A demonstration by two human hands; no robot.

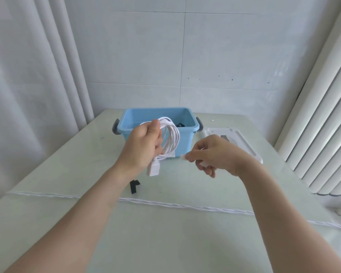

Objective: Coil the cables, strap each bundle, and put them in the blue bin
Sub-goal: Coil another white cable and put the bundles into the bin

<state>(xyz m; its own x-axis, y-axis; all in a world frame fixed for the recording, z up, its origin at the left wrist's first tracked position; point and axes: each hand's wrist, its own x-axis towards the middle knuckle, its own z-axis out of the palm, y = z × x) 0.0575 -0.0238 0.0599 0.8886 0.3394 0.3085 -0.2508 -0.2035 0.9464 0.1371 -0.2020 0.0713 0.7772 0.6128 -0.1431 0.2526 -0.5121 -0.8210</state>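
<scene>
Head view: left hand (144, 142) gripping looped white cable coil (170, 138) before blue plastic bin (187, 140); right hand (215, 154) pinching cable's small white end (183, 157), right of coil.

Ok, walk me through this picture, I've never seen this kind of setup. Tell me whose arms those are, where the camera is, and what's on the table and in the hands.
There is no machine: a person wears one camera on the head, looking down at their own bare arms. The left hand grips a coiled white cable, one plug hanging below it. The right hand pinches the cable's other end. On the table stand a blue bin with something dark inside, a white lid beside it, a black strap, and another white cable stretched out uncoiled.
</scene>
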